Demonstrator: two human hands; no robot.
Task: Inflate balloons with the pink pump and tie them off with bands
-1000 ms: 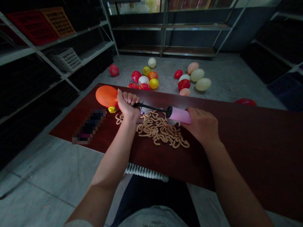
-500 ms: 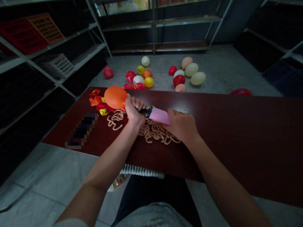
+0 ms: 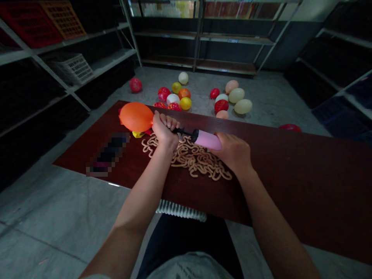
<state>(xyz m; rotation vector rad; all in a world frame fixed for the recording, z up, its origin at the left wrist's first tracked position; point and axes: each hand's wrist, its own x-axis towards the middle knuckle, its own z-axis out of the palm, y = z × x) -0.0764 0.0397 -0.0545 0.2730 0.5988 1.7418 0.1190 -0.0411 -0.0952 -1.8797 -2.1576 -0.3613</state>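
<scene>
1. The left hand (image 3: 164,131) has its grip closed around the neck of the orange balloon (image 3: 136,116) and the black end of the pump (image 3: 207,140).
2. The orange balloon is inflated and egg-shaped. It projects leftward from the left fist, above the far left part of the bench (image 3: 290,162).
3. The pump lies roughly level between the two hands. A short length of black rod shows between its pink barrel and the left fist.
4. The right hand (image 3: 234,153) has its grip clamped on the right end of the pink barrel.
5. The tan curled strips (image 3: 197,161) lie heaped on the bench, directly beneath the pump and both hands.
6. The flat balloons (image 3: 138,134), yellow and red, rest on the bench just beside the left fist.
7. The inflated balloons (image 3: 186,103) lie scattered on the floor beyond the bench.
</scene>
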